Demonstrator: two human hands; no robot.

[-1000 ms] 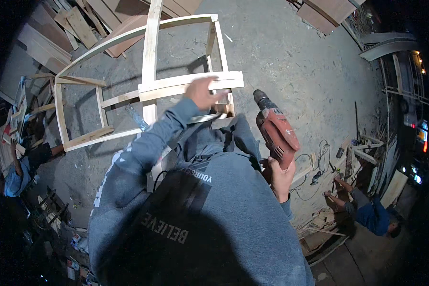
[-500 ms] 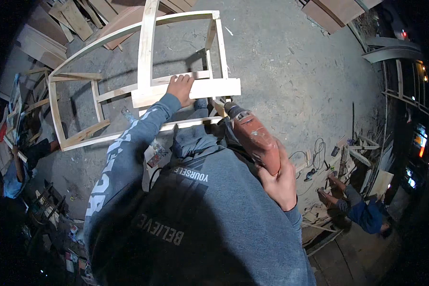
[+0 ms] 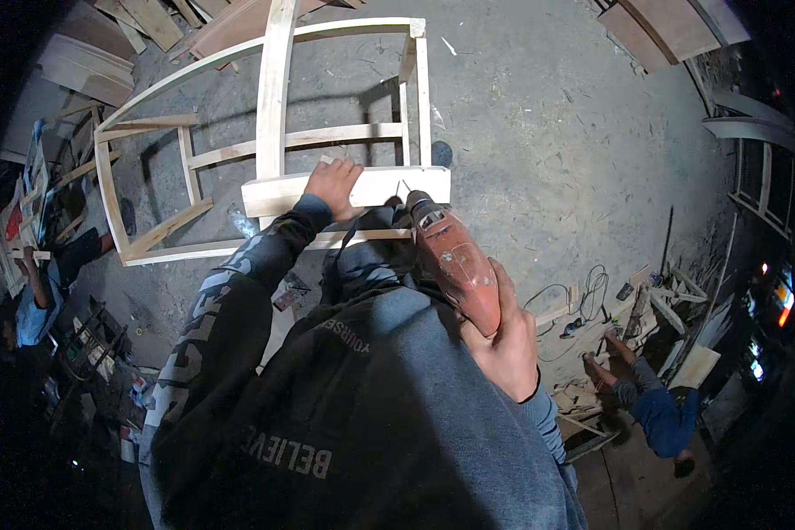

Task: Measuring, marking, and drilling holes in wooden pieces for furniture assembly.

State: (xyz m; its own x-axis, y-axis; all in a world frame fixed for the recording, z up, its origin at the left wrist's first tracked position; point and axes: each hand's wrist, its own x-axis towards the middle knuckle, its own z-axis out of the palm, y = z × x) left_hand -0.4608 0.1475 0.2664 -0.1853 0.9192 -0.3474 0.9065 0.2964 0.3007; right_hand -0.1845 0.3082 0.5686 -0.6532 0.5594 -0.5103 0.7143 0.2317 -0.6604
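My left hand (image 3: 332, 188) clamps a short pale wooden board (image 3: 278, 194), its fingers curled over the far edge. A long wooden plank (image 3: 274, 106) runs away from the board. In my right hand (image 3: 508, 352) is a red power drill (image 3: 459, 269), held by its rear end. A thin drill bit (image 3: 406, 186) points at the right part of the board; whether its tip touches the wood I cannot tell. Beneath and beyond lies a curved wooden frame (image 3: 344, 134) of thin slats.
Stacked boards (image 3: 84, 66) lie at the far left, more panels (image 3: 658, 31) at the far right. One person (image 3: 40, 300) works at the left, another (image 3: 667, 411) crouches at the lower right. A coiled cable (image 3: 594, 291) rests on the concrete floor (image 3: 539, 150).
The drill has swung left and now points at the board's face, where before it was off the right end. The board has come slightly nearer, my left hand still on it.
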